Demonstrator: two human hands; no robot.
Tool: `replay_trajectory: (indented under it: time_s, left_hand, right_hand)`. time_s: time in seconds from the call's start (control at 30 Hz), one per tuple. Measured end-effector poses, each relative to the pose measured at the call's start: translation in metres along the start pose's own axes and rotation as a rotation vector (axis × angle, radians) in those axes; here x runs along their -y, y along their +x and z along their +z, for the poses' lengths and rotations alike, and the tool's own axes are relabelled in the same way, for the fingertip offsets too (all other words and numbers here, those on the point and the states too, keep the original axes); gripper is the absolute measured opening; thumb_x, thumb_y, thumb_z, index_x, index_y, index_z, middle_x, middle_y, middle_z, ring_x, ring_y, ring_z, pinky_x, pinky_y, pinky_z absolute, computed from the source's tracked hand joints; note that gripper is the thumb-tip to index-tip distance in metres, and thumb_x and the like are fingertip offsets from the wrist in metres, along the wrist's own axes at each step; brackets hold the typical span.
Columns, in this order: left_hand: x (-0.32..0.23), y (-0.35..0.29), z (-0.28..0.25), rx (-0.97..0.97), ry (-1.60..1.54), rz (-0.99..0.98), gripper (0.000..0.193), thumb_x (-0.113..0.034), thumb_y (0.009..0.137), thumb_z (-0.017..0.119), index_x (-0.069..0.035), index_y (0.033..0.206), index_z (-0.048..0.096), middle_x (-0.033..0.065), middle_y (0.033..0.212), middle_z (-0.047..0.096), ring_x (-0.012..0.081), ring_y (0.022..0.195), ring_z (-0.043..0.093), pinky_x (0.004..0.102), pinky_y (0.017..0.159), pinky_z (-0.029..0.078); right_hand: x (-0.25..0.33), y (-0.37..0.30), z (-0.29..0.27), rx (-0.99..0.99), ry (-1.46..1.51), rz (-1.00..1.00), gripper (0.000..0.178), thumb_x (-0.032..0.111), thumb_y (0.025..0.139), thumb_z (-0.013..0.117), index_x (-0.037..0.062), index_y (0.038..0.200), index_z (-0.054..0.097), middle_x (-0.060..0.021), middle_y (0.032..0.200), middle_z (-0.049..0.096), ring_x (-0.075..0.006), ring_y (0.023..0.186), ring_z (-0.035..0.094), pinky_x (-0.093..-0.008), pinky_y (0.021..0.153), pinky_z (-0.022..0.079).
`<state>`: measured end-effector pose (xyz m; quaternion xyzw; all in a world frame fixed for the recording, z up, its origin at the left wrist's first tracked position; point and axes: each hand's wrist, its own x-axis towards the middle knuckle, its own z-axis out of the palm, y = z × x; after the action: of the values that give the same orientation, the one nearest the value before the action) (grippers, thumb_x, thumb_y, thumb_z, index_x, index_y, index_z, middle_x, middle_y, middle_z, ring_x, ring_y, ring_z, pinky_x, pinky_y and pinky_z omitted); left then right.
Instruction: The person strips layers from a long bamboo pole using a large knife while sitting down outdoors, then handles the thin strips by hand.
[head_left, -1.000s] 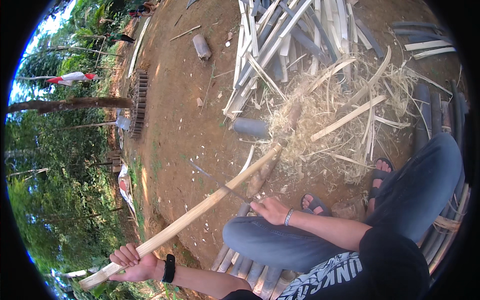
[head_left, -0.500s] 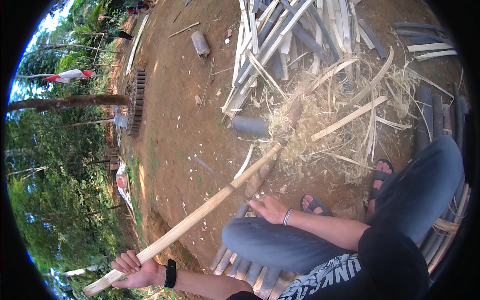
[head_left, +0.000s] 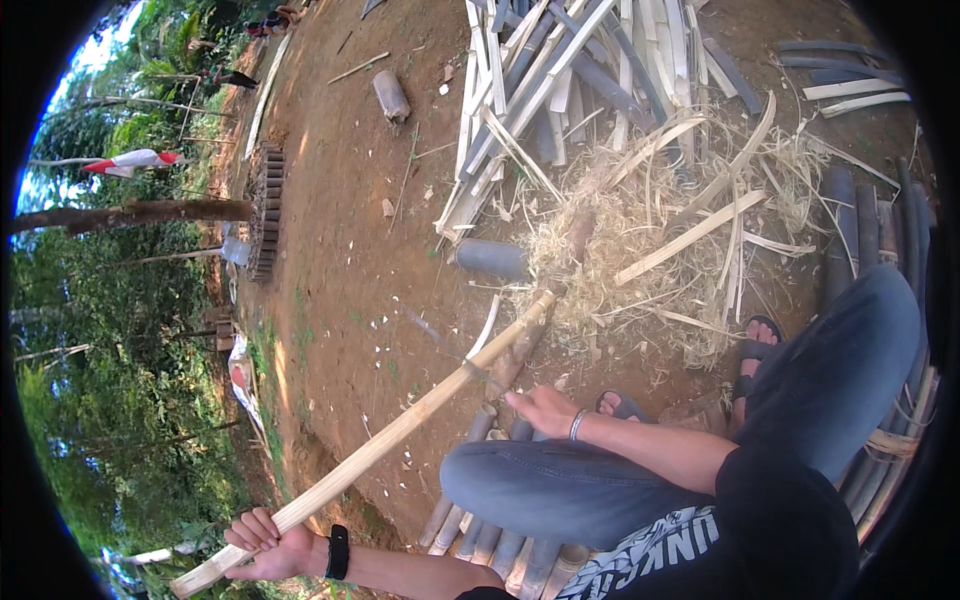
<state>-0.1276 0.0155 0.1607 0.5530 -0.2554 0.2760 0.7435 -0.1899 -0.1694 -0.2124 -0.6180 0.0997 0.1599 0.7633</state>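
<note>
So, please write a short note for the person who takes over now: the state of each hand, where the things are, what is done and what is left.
Left hand: closed around the near end of the long bamboo strip, out to the left.
Right hand: holds a blade on the strip near its middle; the blade is blurred.
Far end of the strip rests by the shavings pile.
Done: many shavings and split slats lie ahead.
Left: cannot tell how much of the strip remains unshaved.

Pale smooth bamboo pole (head_left: 400, 430), dry fibrous shavings (head_left: 640, 250)
</note>
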Motion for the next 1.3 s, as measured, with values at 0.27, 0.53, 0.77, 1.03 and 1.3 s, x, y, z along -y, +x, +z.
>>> replay_trajectory:
  time_s: [0.27,0.53,0.77,1.03,1.3]
  left_hand:
    - [-0.011,0.001,0.007,0.013,0.049,0.018,0.060,-0.064,0.093,0.029,-0.014,0.062,0.028,-0.0019,0.052,0.023,0.0089,0.042,0.022,0.0230,0.038,0.017]
    - [-0.006,0.004,0.004,0.068,0.030,0.005,0.059,-0.062,0.094,0.031,-0.013,0.062,0.028,-0.0020,0.051,0.024,0.0085,0.042,0.022,0.0225,0.039,0.017]
    - [-0.007,0.005,0.023,0.053,0.054,-0.022,0.062,-0.069,0.092,0.023,-0.014,0.062,0.027,-0.0018,0.051,0.025,0.0089,0.041,0.023,0.0224,0.038,0.018]
    - [-0.015,-0.008,0.030,0.040,0.054,0.014,0.060,-0.065,0.093,0.026,-0.014,0.063,0.028,-0.0025,0.050,0.024,0.0083,0.040,0.023,0.0226,0.038,0.018]
    - [-0.008,-0.012,0.051,0.045,0.065,0.056,0.057,-0.061,0.095,0.030,-0.014,0.063,0.028,-0.0027,0.050,0.023,0.0082,0.039,0.020,0.0230,0.038,0.016]
  right_hand:
    - [-0.071,0.013,-0.044,-0.109,-0.066,0.348,0.075,0.065,0.089,0.042,0.0011,0.051,0.050,-0.0085,0.046,0.047,-0.0240,0.043,0.050,-0.0442,0.046,0.041]
    - [0.029,-0.015,0.006,0.083,-0.013,-0.092,0.079,0.068,0.090,0.031,0.0016,0.050,0.046,-0.0060,0.044,0.039,-0.0213,0.041,0.042,-0.0434,0.046,0.036]
    - [0.041,-0.033,-0.010,0.152,-0.216,-0.147,0.069,0.058,0.088,0.046,-0.0041,0.064,0.062,-0.0272,0.058,0.055,-0.0418,0.061,0.061,-0.0467,0.059,0.048]
    - [0.078,-0.059,0.013,0.200,-0.101,-0.140,0.068,0.057,0.090,0.043,-0.0035,0.067,0.063,-0.0254,0.056,0.056,-0.0396,0.059,0.061,-0.0467,0.059,0.048]
    - [0.074,-0.053,-0.008,0.099,-0.149,-0.110,0.068,0.055,0.089,0.047,-0.0059,0.063,0.062,-0.0267,0.058,0.057,-0.0400,0.061,0.062,-0.0455,0.059,0.048]
